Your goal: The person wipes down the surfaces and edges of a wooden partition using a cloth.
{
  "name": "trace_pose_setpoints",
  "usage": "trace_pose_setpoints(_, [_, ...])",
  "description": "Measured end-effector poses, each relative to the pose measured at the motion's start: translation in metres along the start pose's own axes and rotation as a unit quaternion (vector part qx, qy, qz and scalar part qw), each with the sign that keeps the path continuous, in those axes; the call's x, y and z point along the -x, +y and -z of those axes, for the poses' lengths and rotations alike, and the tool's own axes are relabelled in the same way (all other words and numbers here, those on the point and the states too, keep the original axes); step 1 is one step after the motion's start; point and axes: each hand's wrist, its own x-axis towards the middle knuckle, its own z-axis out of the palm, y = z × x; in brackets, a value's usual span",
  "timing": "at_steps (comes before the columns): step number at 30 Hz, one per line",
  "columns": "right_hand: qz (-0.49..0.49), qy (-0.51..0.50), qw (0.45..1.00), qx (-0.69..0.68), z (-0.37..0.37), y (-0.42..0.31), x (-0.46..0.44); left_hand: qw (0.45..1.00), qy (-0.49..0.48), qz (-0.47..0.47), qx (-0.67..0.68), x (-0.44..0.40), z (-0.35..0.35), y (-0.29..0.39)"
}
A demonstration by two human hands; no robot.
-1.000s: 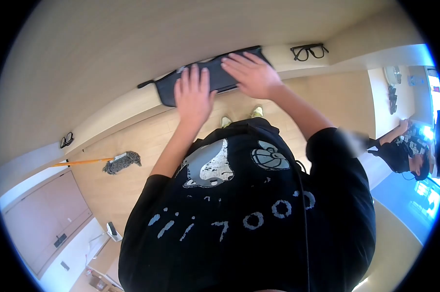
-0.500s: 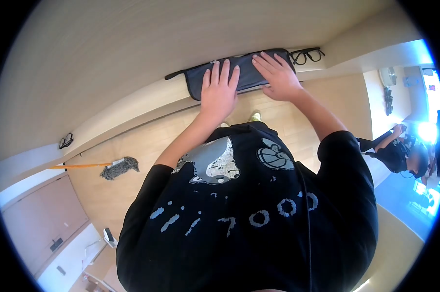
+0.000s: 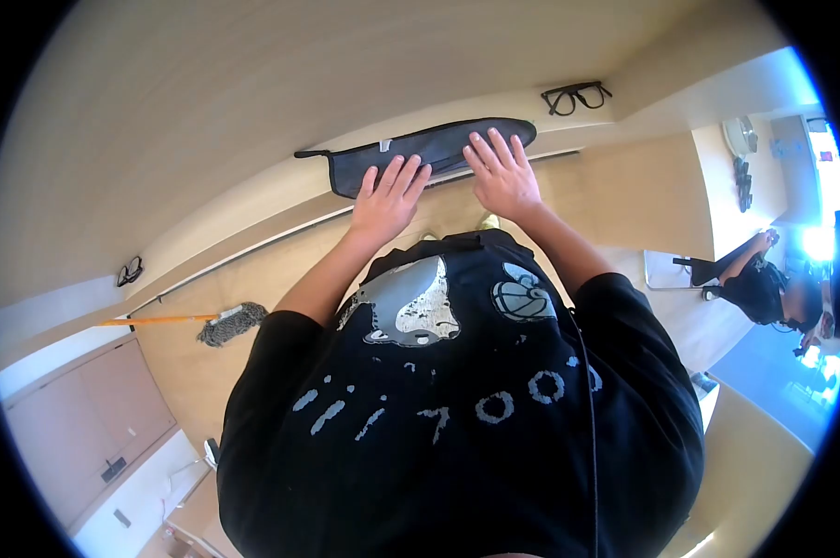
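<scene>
- Head camera view: a dark cloth pouch (image 3: pixel 445 146) lies lengthwise on a pale ledge (image 3: pixel 280 195), close along the ledge's front edge.
- Left hand (image 3: pixel 385 209), fingers straight and unclenched, rests its tips on the pouch at the ledge's near side; its thumb is hidden, so whether it catches the border cannot be told.
- Right hand (image 3: pixel 510 186), fingers fanned, reaches over the ledge's front edge onto the pouch's right part, grasping nothing that shows.
- Narrow and black, a loop (image 3: pixel 310 153) trails leftward along the ledge from the pouch; a white tag (image 3: pixel 385 146) marks its far side.
- Black glasses (image 3: pixel 576 93) sit farther right on the ledge, apart from the pouch; a mop (image 3: pixel 232 324) lies on the floor (image 3: pixel 262 279) below the ledge's left stretch.
- Good handling here would seem to ask for flat fingers, light, even pressure from both sides, and care that the near border does not slip off the ledge.
</scene>
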Motion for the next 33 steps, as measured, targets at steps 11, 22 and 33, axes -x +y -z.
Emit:
trace_pose_setpoints(11, [0.092, -0.122, 0.986, 0.064, -0.015, 0.046, 0.036, 0.987, -0.066, -0.140, -0.044, 0.002, -0.001, -0.025])
trace_pose_setpoints(22, [0.012, -0.126, 0.988, 0.093, 0.001, 0.071, 0.049, 0.988, -0.059, -0.122, 0.074, -0.031, -0.017, 0.021])
trace_pose_setpoints(33, [-0.119, -0.058, 0.991, -0.038, -0.054, 0.007, 0.061, 0.978, -0.089, -0.159, 0.102, -0.027, -0.041, 0.011])
